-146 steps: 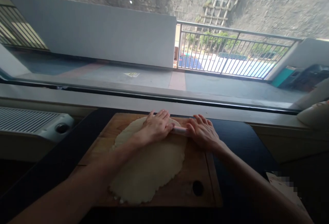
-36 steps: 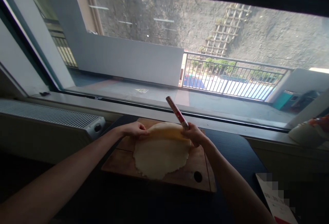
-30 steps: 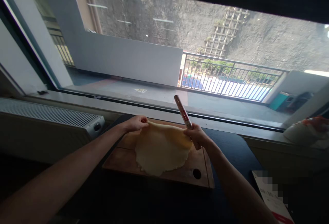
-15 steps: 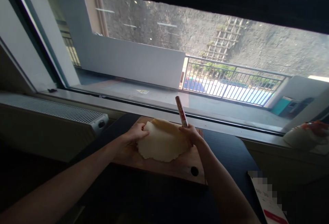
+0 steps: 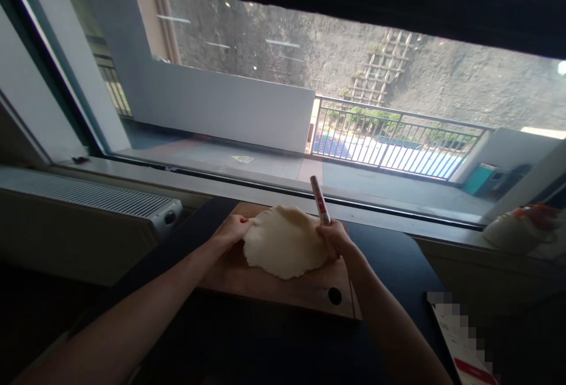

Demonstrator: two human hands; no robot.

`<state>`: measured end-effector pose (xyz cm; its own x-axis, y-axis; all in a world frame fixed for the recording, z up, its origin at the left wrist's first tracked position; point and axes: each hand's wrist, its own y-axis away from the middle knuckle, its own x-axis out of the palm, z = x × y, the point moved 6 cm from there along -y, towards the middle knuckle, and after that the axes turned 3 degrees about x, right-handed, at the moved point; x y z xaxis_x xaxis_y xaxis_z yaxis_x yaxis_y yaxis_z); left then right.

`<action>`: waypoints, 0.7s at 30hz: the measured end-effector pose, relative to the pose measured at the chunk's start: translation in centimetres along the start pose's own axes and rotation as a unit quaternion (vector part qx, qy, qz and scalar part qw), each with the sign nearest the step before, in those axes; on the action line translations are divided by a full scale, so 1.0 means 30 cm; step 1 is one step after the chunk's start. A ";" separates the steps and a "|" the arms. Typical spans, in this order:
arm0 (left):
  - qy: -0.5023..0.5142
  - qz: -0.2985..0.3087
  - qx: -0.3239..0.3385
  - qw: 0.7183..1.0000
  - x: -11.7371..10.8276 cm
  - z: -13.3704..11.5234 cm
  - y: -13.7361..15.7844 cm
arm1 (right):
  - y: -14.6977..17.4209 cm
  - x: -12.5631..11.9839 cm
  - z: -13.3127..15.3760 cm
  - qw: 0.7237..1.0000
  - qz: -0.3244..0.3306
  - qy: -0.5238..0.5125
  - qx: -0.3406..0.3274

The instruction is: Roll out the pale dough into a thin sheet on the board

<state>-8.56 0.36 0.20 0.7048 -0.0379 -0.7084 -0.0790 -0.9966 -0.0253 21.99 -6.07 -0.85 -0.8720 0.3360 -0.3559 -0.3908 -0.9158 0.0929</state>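
A thin, pale sheet of dough with an uneven edge lies over a wooden board, its far part slightly wavy. At the sheet's left edge, my left hand is closed, pinching the dough between thumb and fingers. My right hand is wrapped round a slim rolling pin with red print, which sticks up and tilts to the left. Its thumb side is at the dough's right edge; whether those fingers also grip the dough I cannot tell.
The board rests on a dark table against a window sill. A radiator stands at the left. On the sill at the right is a whitish rounded object. A partly blurred card or box lies at the lower right.
The dough has turned and shifted a little to the right on the board, its outline now rounder. My left hand's grip is at its edge; my right hand and the rolling pin moved slightly right.
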 end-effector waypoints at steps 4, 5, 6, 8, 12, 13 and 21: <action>-0.031 -0.010 0.032 0.999 0.013 -0.011 0.033 | -0.014 0.038 0.016 1.000 0.012 -0.008 -0.011; -0.034 -0.013 0.043 0.998 0.007 -0.022 0.034 | -0.017 0.044 0.027 1.000 0.016 -0.012 -0.016; -0.035 -0.012 0.050 0.998 -0.003 -0.028 0.032 | -0.017 0.047 0.037 0.999 0.020 -0.016 -0.023; -0.035 0.001 0.050 0.998 -0.028 -0.017 0.021 | -0.004 0.052 0.050 0.999 0.033 -0.021 -0.036; -0.045 0.046 0.008 0.998 -0.072 0.083 -0.008 | 0.038 0.074 0.036 0.996 0.080 -0.013 -0.039; -0.050 0.053 -0.003 0.997 -0.076 0.108 -0.011 | 0.040 0.082 0.031 0.995 0.089 -0.009 -0.036; -0.109 0.048 0.006 0.993 -0.083 0.106 -0.036 | -0.062 0.117 0.049 0.998 0.054 0.015 -0.025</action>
<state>-12.46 1.75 -0.24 0.5239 -0.1150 -0.8440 -0.1473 -0.9881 0.0431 19.22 -2.85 -0.91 -0.8984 0.2293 -0.3746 -0.2799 -0.9562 0.0861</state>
